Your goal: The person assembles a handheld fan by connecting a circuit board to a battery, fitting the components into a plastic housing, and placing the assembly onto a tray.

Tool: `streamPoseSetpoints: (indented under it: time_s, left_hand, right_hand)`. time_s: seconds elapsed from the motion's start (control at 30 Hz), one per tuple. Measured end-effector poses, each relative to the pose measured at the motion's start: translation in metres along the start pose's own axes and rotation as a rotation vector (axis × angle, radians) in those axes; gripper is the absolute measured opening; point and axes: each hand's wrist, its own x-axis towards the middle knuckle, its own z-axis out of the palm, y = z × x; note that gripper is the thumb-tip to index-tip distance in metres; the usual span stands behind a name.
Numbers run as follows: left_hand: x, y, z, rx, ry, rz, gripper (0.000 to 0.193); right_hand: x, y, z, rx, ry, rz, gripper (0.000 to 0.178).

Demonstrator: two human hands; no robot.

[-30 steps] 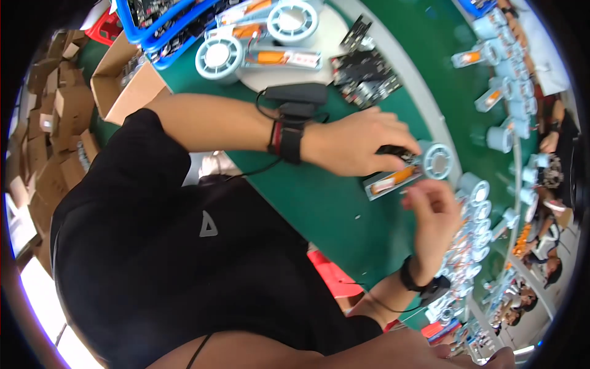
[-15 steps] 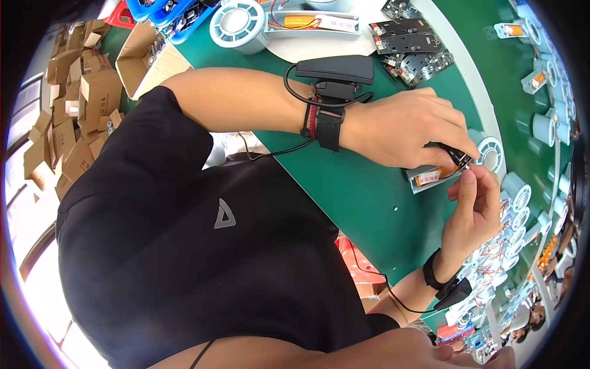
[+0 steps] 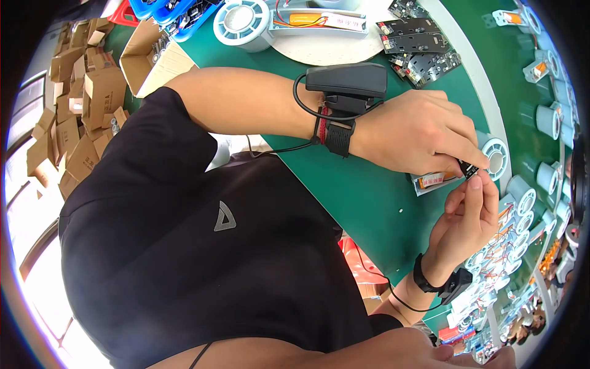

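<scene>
My left hand is closed, its thumb and fingers gripping a small black circuit board. My right hand pinches at the board's near edge; whatever lies between its fingertips is too small to make out. Under my hands lies a light blue fan housing, with a round slatted end and an open handle. An orange battery with a white label sits in that handle. My left fingers hide part of the housing.
A similar fan housing lies on a round white board at the far side. Black circuit boards are stacked beside it. Blue bins and an open carton stand at left. Several housings line the right.
The view has shifted slightly. My right hand has drawn a little left, its fingers more curled. Both hands stay at the circuit board, and more of it is covered.
</scene>
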Motion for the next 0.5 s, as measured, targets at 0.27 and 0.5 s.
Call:
streamPoseSetpoints:
  time_s: [0.27,0.5]
  left_hand:
    - [0.002,-0.001,0.000,0.138,0.016,0.107,0.040]
    - [0.008,0.000,-0.005,-0.065,-0.040,-0.131,0.034]
  right_hand:
    - [-0.003,0.008,-0.008,0.139,-0.086,-0.023,0.025]
    - [0.000,-0.006,0.003,-0.310,0.065,-0.241,0.022]
